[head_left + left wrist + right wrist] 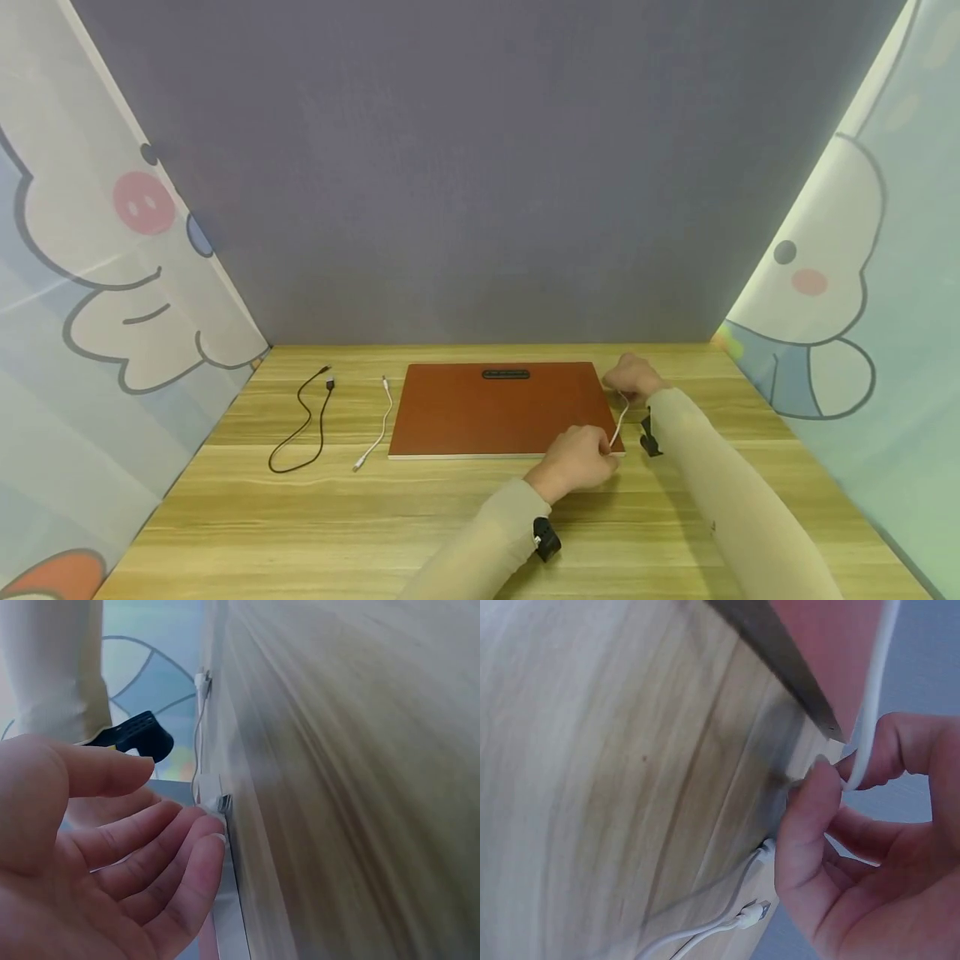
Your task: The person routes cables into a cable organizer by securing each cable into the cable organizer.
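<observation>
A white cable [622,417] spans my two hands at the right edge of a flat reddish-brown panel [487,417]. My right hand [632,377], at the panel's far right side, pinches the cable between thumb and fingers; the right wrist view shows the cable [870,697] bending at that pinch. My left hand [579,457] lies at the near right corner of the panel. In the left wrist view its fingers are loosely bent, with the thumb apart, and the fingertips are right at a white plug [211,793] with a metal end.
A black cable [321,433] and a short white cable [385,427] lie left of the panel on the wooden table [300,533]. The right wrist view shows other white cable plugs [751,915] on the tabletop. A grey wall [480,208] stands behind.
</observation>
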`<action>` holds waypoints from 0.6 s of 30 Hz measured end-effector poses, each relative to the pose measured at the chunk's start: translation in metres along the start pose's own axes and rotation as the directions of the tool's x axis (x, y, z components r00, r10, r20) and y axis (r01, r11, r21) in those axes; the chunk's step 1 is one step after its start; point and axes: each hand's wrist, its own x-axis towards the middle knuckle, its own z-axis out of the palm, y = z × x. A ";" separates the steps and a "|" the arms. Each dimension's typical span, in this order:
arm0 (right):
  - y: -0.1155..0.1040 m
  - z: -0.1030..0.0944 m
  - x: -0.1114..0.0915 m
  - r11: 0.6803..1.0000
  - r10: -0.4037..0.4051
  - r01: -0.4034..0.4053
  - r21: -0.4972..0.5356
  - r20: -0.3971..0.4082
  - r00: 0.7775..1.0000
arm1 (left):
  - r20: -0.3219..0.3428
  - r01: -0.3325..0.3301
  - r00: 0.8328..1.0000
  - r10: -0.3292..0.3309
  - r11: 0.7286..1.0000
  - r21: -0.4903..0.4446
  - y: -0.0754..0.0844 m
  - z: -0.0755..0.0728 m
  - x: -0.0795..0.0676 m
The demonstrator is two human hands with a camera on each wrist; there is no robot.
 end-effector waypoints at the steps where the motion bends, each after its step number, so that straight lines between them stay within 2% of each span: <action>1: -0.001 0.000 -0.001 1.000 0.004 -0.004 0.013 0.001 1.000 | -0.003 -0.003 1.000 0.003 1.000 0.017 0.001 0.001 0.000; 5: -0.002 0.000 -0.004 0.998 0.011 -0.012 0.062 0.021 1.000 | -0.022 -0.008 1.000 0.010 0.994 0.112 0.003 0.006 0.002; 8: -0.001 0.001 -0.006 0.995 0.002 -0.005 0.101 0.032 0.999 | -0.036 -0.005 0.999 0.013 0.979 0.206 0.004 0.010 0.004; 15: 0.000 0.000 -0.007 0.985 -0.012 0.007 0.175 0.029 1.000 | -0.080 0.018 0.997 0.017 0.908 0.419 0.011 0.019 0.005; 18: -0.001 -0.001 -0.008 0.983 -0.035 0.030 0.183 0.027 0.999 | -0.096 0.024 0.995 0.023 0.887 0.460 0.015 0.021 0.005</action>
